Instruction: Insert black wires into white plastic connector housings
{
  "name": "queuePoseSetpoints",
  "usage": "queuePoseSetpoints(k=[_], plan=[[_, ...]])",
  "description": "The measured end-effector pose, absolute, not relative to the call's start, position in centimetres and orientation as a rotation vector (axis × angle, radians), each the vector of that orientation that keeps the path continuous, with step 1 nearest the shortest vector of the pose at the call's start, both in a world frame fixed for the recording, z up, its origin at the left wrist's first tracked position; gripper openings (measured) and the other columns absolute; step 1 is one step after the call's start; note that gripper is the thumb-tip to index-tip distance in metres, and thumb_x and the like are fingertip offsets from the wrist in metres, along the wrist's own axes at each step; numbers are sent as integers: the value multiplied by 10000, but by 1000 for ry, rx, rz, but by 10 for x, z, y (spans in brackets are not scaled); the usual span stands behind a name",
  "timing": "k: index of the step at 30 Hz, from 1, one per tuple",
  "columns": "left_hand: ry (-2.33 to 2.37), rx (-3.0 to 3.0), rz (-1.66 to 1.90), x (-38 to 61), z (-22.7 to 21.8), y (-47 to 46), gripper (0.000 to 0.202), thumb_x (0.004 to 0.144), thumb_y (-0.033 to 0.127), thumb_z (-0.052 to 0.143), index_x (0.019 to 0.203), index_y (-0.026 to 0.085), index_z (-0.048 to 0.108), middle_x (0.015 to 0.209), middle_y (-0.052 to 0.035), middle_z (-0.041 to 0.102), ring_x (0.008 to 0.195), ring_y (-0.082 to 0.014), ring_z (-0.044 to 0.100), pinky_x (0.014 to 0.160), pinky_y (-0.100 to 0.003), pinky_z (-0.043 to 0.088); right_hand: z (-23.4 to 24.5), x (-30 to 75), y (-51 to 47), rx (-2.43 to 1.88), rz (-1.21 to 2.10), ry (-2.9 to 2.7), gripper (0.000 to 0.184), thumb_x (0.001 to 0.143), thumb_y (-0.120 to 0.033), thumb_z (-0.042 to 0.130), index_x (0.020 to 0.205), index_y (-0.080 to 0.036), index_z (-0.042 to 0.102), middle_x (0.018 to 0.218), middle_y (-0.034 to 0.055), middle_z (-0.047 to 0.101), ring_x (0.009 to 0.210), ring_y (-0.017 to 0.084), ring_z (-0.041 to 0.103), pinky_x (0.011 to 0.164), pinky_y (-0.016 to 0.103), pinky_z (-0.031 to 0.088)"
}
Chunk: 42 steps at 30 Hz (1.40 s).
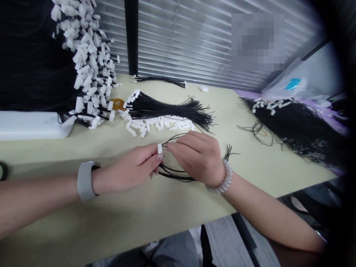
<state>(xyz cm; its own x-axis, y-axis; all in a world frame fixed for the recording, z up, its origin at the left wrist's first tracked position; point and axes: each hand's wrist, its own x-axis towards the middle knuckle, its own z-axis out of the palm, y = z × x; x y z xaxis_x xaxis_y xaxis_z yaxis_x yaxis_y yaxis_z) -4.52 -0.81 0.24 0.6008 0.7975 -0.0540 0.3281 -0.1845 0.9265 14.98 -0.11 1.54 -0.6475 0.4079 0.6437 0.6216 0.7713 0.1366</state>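
Between the thumb and fingers of my left hand (139, 163) is a small white connector housing (159, 148). Several black wires (174, 176) run from that hand to the right, passing below and behind my right hand (198, 157). The fingers of my right hand are pinched close to the housing's right side, on a thin black wire (174, 138). Whether the wire's tip sits inside the housing cannot be made out. Just beyond my hands lie a bundle of black wires (169, 107) with white connectors at its left end and a row of loose white housings (158, 123).
A large mass of black wires with white connectors (86, 63) rises at the left above a white box (33, 125). A yellow tape roll (118, 104) lies beside it. More black wires (300, 129) rest on purple material at the right. Blinds (183, 40) stand behind the table (125, 218).
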Motion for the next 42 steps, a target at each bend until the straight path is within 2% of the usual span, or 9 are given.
queuePoseSetpoints(k=[5,7,11,19,24,29,33,37,42], plan=[[976,1386,662,-43,2,-3,253,869,399,367,769,182,449,674,33,504,585,-92,546,580,-237,465,24,153,-4,-832,-401,-2156,76,729,-186,609,802,-172,591,773,36,549,725,140,488,645,284,395],[987,1344,696,-43,1,-1,260,865,406,376,759,179,444,673,34,514,573,-88,558,573,-228,456,26,153,-8,-866,-243,-2256,46,748,-207,583,726,-167,580,692,20,515,671,123,468,626,273,379],[1004,1327,724,-44,1,0,260,861,405,388,751,176,444,690,32,528,582,-86,565,559,-213,430,24,149,-13,-977,53,-2541,180,817,-226,466,700,-159,585,642,12,497,612,102,442,573,244,344],[1014,1307,736,-44,1,0,257,852,415,401,773,177,458,696,28,531,587,-99,575,592,-248,448,19,147,-8,-1106,85,-2527,196,842,-223,419,799,-150,596,680,23,543,632,101,471,587,225,340],[1001,1292,726,-44,0,1,256,847,424,410,776,181,447,707,33,523,577,-97,572,603,-262,463,21,146,-7,-1151,257,-2552,226,856,-204,405,765,-150,604,634,4,543,584,77,459,567,207,322],[1019,1373,699,-44,4,-2,252,860,405,394,766,176,438,710,38,528,590,-88,576,587,-233,445,20,145,-5,-1096,449,-2540,189,826,-154,453,696,-147,589,546,-38,492,501,43,385,529,184,289],[1036,1413,677,-43,7,-4,246,859,395,400,760,172,435,715,37,527,614,-94,591,601,-234,452,17,143,-4,-1123,586,-2482,215,842,-173,441,679,-146,579,523,-49,484,468,30,358,507,167,280],[1043,1430,669,-44,6,-4,248,856,397,399,760,172,437,728,30,540,624,-105,605,606,-243,459,15,143,-4,-1139,584,-2467,205,840,-183,444,719,-151,607,531,-42,503,472,34,368,502,168,277],[1049,1431,671,-43,6,-4,237,853,388,400,761,173,442,728,25,541,625,-112,604,597,-248,466,16,143,-5,-1110,635,-2450,240,855,-203,418,675,-146,566,536,-40,508,479,34,388,510,165,289]])
